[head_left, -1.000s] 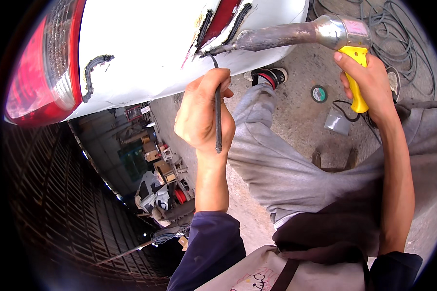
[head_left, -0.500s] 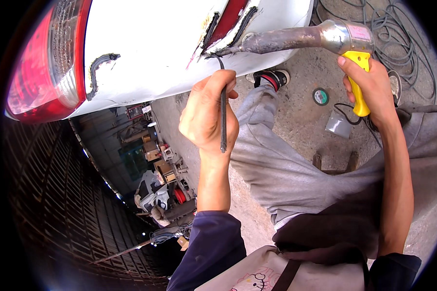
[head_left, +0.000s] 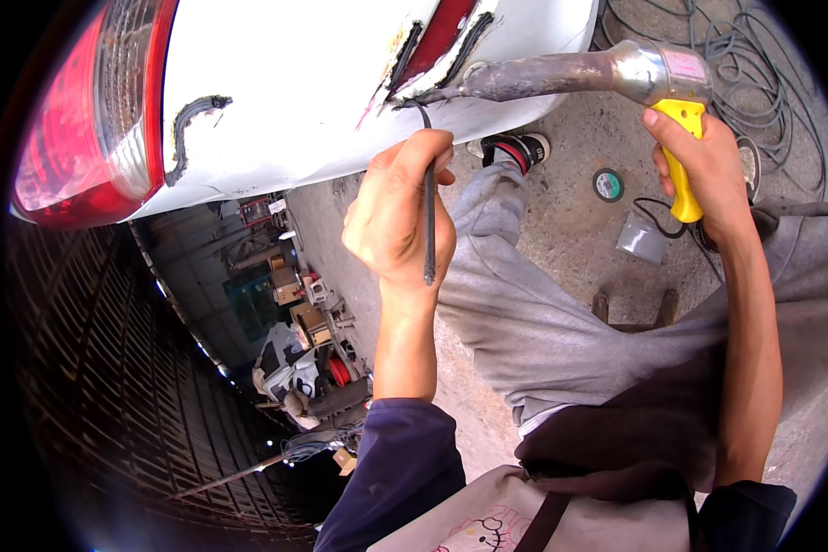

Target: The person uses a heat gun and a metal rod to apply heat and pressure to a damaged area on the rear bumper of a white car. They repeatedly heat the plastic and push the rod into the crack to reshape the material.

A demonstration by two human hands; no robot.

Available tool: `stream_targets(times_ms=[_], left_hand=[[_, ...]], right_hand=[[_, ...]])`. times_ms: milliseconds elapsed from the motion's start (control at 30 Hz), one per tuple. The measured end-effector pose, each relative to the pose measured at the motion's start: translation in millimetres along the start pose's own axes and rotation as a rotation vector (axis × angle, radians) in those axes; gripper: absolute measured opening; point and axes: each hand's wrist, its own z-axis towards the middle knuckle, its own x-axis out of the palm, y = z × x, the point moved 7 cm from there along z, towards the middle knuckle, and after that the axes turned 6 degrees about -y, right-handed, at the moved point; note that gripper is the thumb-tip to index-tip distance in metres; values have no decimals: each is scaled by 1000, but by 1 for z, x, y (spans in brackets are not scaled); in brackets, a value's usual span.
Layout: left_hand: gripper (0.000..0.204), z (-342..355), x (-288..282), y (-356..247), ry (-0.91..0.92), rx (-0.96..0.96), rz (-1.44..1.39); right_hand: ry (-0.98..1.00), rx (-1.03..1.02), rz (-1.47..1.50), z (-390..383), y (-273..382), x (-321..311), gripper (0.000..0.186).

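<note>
My left hand (head_left: 396,216) pinches a thin black plastic welding rod (head_left: 430,225). The rod's upper end bends over to a damaged spot on the white car bumper (head_left: 276,83), and its lower end hangs free past my wrist. In my right hand (head_left: 713,170) is a hot-air gun (head_left: 561,75), gripped by its yellow handle (head_left: 679,166). Its narrow nozzle points left, close to the rod's bent end at the lower tip of a red reflector (head_left: 440,41). Rough black weld beads (head_left: 469,44) flank that reflector. Another curved bead (head_left: 182,129) lies beside the red tail light (head_left: 83,120).
Coiled cable (head_left: 754,74) lies on the concrete floor at the upper right. A round green-and-black disc (head_left: 607,184) and a small clear bag (head_left: 640,237) rest near my legs. Cardboard boxes (head_left: 287,285) and clutter stand at left, beside a dark slatted wall (head_left: 110,350).
My left hand and the welding rod have shifted very slightly to the right. The hot-air gun stays at the same spot.
</note>
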Motion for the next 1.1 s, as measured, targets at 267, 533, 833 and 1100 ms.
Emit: stream_targets(times_ms=[267,533,833,1100], left_hand=[[15,-1,1,2,-4,20,-24],[17,-5,3,6,-1,49,-64],[20,-6,5,5,20,70,5],[21,-5,6,3,13,92,31]], right_hand=[[-8,4,21,0,0,0,29],[-14,-5,10,1,-1,-3,31],[-23,-8,-4,0,-1,-3,32],[-26,-11,-1,1,-2,-4,31]])
